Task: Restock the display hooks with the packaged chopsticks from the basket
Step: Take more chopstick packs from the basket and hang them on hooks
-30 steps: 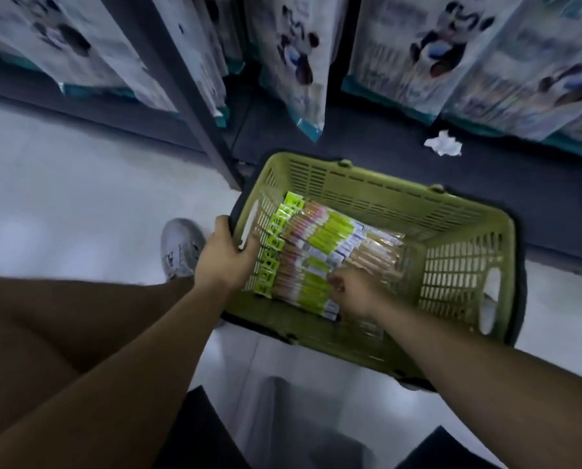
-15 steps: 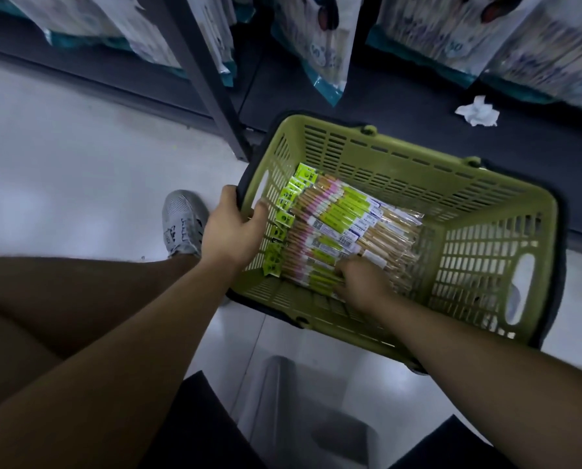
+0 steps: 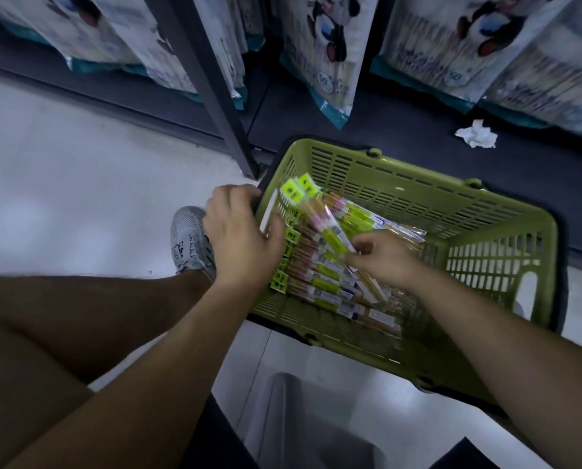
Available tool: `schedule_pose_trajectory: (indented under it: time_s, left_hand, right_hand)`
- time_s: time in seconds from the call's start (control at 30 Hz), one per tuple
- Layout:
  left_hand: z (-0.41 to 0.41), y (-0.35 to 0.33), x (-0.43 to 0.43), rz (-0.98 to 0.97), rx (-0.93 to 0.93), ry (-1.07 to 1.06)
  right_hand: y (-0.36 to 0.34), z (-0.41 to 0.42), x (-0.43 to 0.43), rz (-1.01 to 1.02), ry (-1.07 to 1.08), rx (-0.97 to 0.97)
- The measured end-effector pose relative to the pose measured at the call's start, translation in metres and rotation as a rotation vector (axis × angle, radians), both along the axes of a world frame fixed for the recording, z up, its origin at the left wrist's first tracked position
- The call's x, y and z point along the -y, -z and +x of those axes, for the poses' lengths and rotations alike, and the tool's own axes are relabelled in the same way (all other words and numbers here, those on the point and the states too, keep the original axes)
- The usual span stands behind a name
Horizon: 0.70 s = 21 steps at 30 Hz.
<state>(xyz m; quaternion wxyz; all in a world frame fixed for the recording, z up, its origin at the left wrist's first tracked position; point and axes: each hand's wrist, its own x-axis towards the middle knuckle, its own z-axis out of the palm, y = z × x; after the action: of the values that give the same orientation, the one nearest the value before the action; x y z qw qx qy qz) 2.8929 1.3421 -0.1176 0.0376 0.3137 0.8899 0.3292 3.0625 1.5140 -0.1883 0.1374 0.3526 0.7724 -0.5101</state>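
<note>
A green plastic basket (image 3: pixel 418 194) sits on the floor by the shelf base, with several packaged chopsticks (image 3: pixel 320 282) lying inside, their yellow-green hang tabs toward the left wall. My right hand (image 3: pixel 381 258) pinches a small bunch of chopstick packs (image 3: pixel 320 218) near their lower end; the bunch is tilted up, tabs raised over the basket's left side. My left hand (image 3: pixel 238 238) hovers over the basket's left rim, fingers loosely spread, its thumb near the raised bunch and holding nothing.
Hanging bags with panda print (image 3: pixel 320 55) fill the rack above the dark shelf base. A grey upright post (image 3: pixel 211 89) stands just left of the basket. A crumpled white paper (image 3: pixel 475 133) lies on the shelf base. My grey shoe (image 3: pixel 189 238) is beside the basket.
My right hand has lifted a bunch of packs up out of the pile. My left hand has let go of the basket's left rim and opened beside the bunch.
</note>
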Motion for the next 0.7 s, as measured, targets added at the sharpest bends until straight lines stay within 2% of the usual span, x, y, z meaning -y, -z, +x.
schedule_pose_trajectory:
  time_s: [0.03,0.07,0.13,0.2,0.27,0.37,0.43,0.57,0.63,0.7]
  left_hand:
    - [0.003,-0.004,-0.006,0.034,0.066,0.028]
    - [0.008,-0.006,-0.012,0.029,0.211,0.024]
    - [0.018,-0.006,-0.023,-0.034,0.628,-0.024]
    - [0.028,-0.002,-0.029,0.014,1.082,-0.049]
    - [0.034,0.004,-0.029,0.141,1.29,-0.052]
    - [0.03,0.007,-0.027,0.206,1.348,-0.121]
    - [0.024,0.009,-0.025,0.183,1.309,-0.173]
    - [0.015,0.008,-0.019,0.2,1.211,-0.185]
    - [0.016,0.009,-0.017,0.187,1.187,-0.188]
    - [0.018,0.012,-0.016,0.179,1.174,-0.186]
  right_hand:
    - [-0.01,-0.005,-0.005,-0.052,0.049,-0.048]
    - [-0.021,-0.01,-0.007,-0.115,0.085,-0.091]
    - [-0.037,-0.021,-0.006,-0.243,0.124,-0.145]
    - [-0.044,-0.029,0.0,-0.304,0.108,-0.163]
    - [-0.043,-0.034,0.008,-0.324,0.083,-0.141]
    - [-0.032,-0.031,0.01,-0.391,0.096,-0.1]
    - [-0.017,-0.023,0.006,-0.328,0.131,-0.01]
    - [0.024,-0.002,0.001,0.236,0.068,0.174]
    - [0.038,0.003,0.002,0.374,-0.064,0.249]
    - [0.048,0.001,0.005,0.421,-0.152,0.295]
